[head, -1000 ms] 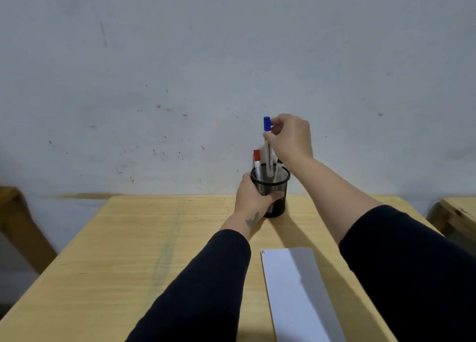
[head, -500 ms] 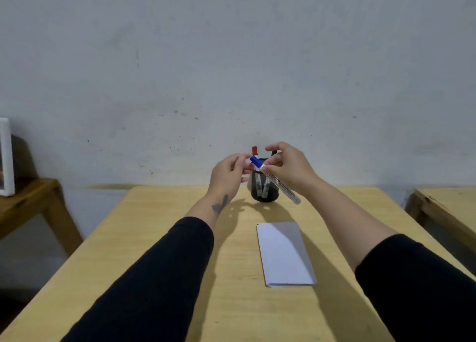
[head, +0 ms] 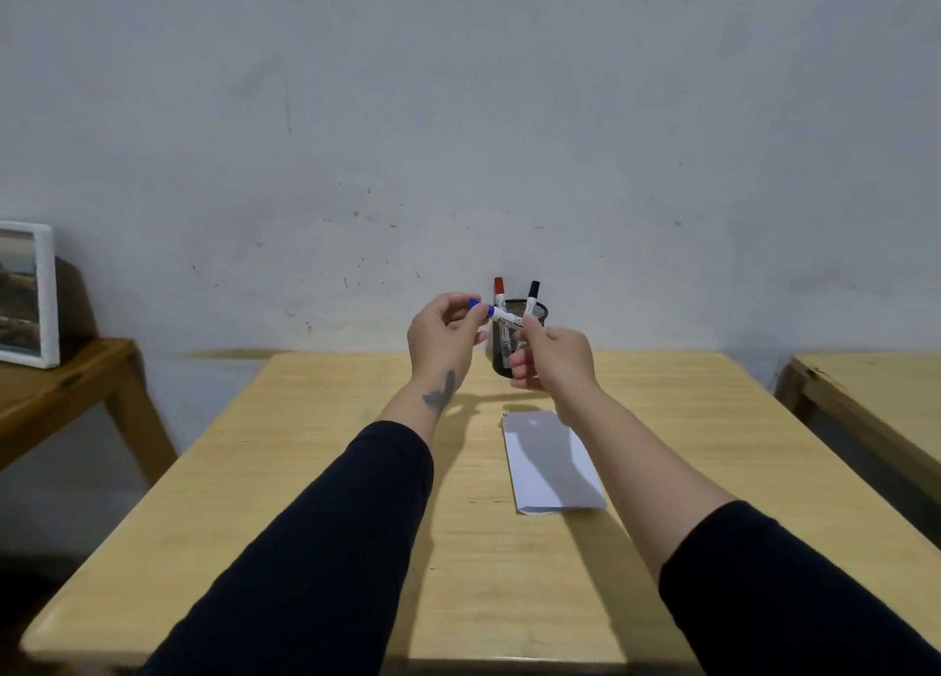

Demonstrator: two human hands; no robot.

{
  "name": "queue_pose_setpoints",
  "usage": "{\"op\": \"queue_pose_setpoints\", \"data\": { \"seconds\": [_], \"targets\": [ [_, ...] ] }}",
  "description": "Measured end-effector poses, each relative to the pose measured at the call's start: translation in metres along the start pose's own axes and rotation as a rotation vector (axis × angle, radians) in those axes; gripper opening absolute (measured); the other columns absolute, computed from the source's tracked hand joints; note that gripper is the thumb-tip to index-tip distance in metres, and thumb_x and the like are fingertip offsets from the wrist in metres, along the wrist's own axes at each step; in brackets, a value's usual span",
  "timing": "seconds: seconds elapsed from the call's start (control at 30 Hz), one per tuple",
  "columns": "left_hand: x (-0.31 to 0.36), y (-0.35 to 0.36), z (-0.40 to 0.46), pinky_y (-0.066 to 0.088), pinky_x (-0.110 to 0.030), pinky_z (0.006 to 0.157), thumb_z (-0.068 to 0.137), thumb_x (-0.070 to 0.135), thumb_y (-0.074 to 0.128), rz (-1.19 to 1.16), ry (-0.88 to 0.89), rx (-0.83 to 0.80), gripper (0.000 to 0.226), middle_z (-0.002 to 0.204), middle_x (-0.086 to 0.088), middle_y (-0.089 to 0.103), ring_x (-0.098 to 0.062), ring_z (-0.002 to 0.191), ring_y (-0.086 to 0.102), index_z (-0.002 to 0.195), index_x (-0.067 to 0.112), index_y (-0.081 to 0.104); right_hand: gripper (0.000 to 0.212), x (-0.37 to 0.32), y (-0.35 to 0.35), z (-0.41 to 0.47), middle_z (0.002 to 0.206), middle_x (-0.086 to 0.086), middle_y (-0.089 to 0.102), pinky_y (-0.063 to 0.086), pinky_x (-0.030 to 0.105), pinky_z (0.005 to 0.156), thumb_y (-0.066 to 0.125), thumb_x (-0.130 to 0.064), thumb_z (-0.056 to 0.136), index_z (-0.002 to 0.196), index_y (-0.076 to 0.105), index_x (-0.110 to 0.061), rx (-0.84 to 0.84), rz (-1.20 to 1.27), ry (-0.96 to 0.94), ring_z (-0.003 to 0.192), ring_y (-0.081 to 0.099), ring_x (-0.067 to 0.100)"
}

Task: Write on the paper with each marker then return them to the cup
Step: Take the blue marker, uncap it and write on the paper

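Above table (head: 315,472), both hands grip blue marker (head: 501,315): left hand (head: 448,337) cap, right hand (head: 555,360) barrel.

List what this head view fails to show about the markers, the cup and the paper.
- Blue marker: lower barrel hidden inside the right hand; whether the cap has loosened is unclear under the left hand grip.
- Red marker and black marker: bodies hidden in the mesh cup.
- Cup base: covered by the right hand.
- Paper: far corner under the right wrist, shadowed; any writing too faint to tell.
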State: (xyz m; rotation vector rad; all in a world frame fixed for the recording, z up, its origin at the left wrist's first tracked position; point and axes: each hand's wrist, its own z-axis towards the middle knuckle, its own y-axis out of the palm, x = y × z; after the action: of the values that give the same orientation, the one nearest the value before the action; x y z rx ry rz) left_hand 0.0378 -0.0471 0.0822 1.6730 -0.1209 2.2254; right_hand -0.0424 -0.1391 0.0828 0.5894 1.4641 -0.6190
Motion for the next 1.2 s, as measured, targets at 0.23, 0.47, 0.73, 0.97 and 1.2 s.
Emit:
{"op": "queue_pose_setpoints", "data": {
  "seconds": [0.23,0.47,0.73,0.97,1.2],
  "targets": [
    [-0.011,-0.001,-0.013,0.059,-0.030,0.068,0.091,0.009,0.057,0.261,-0.007,-0.106,0.013,0.076,-0.001,0.065,-0.013,0.069,0.064,0.098,0.010,0.068,0.033,-0.001,0.003,0.010,0.053,-0.003,0.055,0.037,0.021,0.045,0.047,-0.028,0.097,0.070,0.057,-0.012,-0.048,0.306,0.261,0.045,0.042,0.010],
    [-0.012,-0.001,-0.007,0.034,-0.030,0.058,0.099,0.018,0.037,0.759,0.014,-0.269,0.035,0.073,-0.005,0.054,-0.017,0.062,0.043,0.088,0.007,0.068,0.032,0.012,0.004,0.019,0.058,-0.001,0.042,0.026,0.026,0.050,0.035,-0.022,0.095,0.066,0.047,-0.018,-0.013,0.014,0.037,0.052,0.034,0.014],
    [-0.045,-0.026,-0.003,0.041,-0.028,0.066,0.086,0.019,0.062,0.913,-0.109,-0.250,0.007,0.091,-0.007,0.063,-0.023,0.079,0.057,0.092,0.016,0.061,0.017,0.019,-0.015,0.032,0.060,0.000,0.042,0.028,0.026,0.052,0.038,-0.019,0.089,0.075,0.047,-0.015,0.019,-0.058,0.014,0.053,0.036,0.015],
    [-0.079,-0.011,-0.018,0.049,-0.029,0.074,0.082,0.011,0.060,1.062,-0.208,-0.388,0.021,0.098,-0.009,0.067,-0.026,0.090,0.061,0.100,0.009,0.069,0.009,0.050,-0.012,0.028,0.061,0.001,0.057,0.034,0.021,0.046,0.056,-0.021,0.086,0.089,0.054,-0.013,0.023,0.014,0.044,0.047,0.046,0.013],
    [-0.099,-0.020,-0.027,0.032,-0.041,0.105,0.089,0.054,0.043,1.163,-0.027,-0.312,0.060,0.138,-0.004,0.045,-0.024,0.129,0.038,0.137,0.018,0.045,0.009,0.072,-0.009,0.037,0.062,0.004,0.060,0.034,0.023,0.042,0.059,-0.021,0.084,0.076,0.054,-0.020,0.006,-0.045,0.007,0.046,0.047,0.014]
  ]
}}
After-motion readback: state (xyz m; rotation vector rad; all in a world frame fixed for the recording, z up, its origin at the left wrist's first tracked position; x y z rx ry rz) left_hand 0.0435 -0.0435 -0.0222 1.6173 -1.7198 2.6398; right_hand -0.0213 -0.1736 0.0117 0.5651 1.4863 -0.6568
